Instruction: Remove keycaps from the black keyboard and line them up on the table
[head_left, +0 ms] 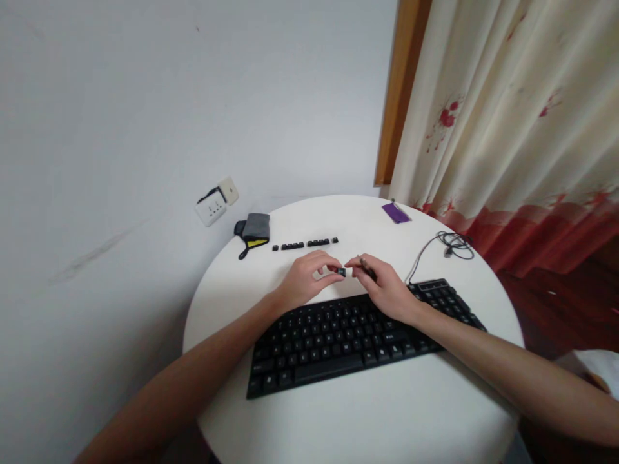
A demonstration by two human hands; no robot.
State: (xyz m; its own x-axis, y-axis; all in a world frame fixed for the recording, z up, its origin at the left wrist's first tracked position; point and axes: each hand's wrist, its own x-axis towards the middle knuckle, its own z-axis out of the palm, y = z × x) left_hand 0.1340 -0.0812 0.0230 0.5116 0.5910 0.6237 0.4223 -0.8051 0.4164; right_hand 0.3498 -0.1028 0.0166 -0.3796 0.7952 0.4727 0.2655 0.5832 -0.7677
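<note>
A black keyboard lies on a round white table. Both my hands hover just behind its top edge. My left hand pinches a small black keycap between thumb and fingers. My right hand meets it from the right, fingers closed on a thin dark tool whose tip points at the keycap. A row of several loose black keycaps lies farther back on the table.
A grey and yellow pouch with a black strap sits at the back left. A purple card lies at the back right, and the keyboard's coiled cable beside it. A wall socket and a curtain stand behind.
</note>
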